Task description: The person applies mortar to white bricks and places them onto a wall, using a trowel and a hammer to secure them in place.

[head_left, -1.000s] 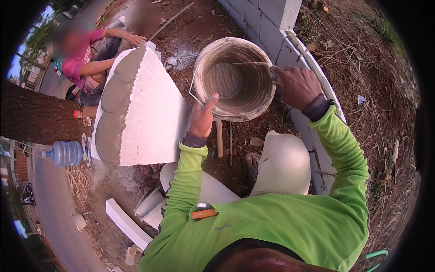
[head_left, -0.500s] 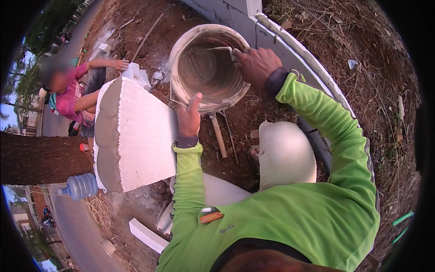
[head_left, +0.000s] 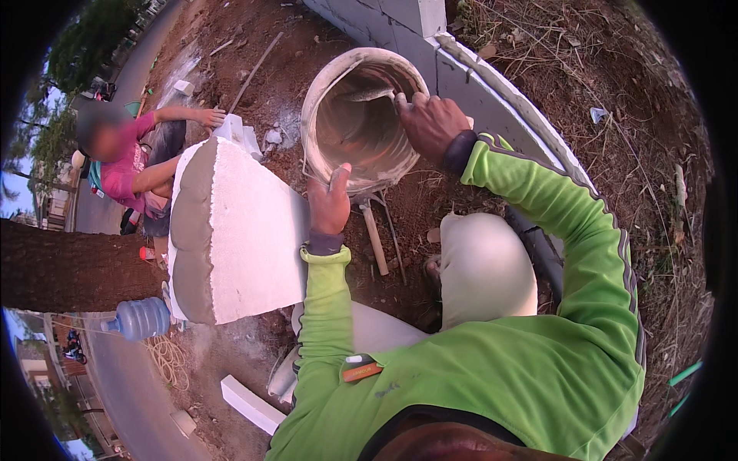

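My left hand (head_left: pixel 330 201) is closed on the near rim of a mortar-smeared bucket (head_left: pixel 311 131), its thumb over the edge. The bucket tilts with its mouth toward me, and wet grey mortar coats the inside. In my right hand (head_left: pixel 435 127) is a trowel, its metal blade (head_left: pixel 367 94) inside the bucket near the far right wall. Left of my left hand stands a large white block (head_left: pixel 254 238) with a scalloped band of grey mortar (head_left: pixel 192 238) along one face. A wooden-handled tool (head_left: pixel 374 238) lies below the bucket, its head hidden.
A low block wall (head_left: pixel 507 115) curves along the right. At the left, a person (head_left: pixel 127 165) in a pink shirt touches a white block piece (head_left: pixel 240 137). A tree trunk (head_left: pixel 77 265), a blue water jug (head_left: pixel 140 318), coiled rope (head_left: pixel 167 361) and a white strip (head_left: pixel 250 403) lie farther left.
The bucket and my left hand have shifted slightly right and down. My right hand has turned and moved a little lower, changing the trowel's angle inside the bucket.
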Tool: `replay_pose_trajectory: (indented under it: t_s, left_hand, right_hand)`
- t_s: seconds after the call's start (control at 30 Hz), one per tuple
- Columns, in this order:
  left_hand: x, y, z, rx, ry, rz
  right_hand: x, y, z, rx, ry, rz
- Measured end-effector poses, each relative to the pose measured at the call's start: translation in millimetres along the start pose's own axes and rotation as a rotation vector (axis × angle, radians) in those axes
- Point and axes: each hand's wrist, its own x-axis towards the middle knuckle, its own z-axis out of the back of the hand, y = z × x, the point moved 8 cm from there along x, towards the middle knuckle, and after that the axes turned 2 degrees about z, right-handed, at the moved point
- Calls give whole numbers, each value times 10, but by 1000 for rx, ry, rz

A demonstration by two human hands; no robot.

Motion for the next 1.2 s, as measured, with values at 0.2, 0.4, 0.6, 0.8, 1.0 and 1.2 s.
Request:
replay_pose_trajectory:
  t_s: [0.2,0.4,0.6,0.8,1.0,1.2]
  left_hand:
    - [3,77,-46,32,34,105]
    - [82,74,9,17,-56,49]
    - [41,-156,20,-75,-86,138]
    - [67,-141,50,-126,-165,108]
    - [88,-264,-28,-50,-109,132]
    - [77,-400,128,-92,-279,17]
  right_hand:
    - [-104,75,35,49,11,-3]
    - [41,164,-182,-56,-2,49]
    - [180,36,213,23,-108,-38]
    - [150,261,-173,-100,-60,118]
    - [389,164,229,-36,-216,-12]
    - [339,373,-42,-46,-23,122]
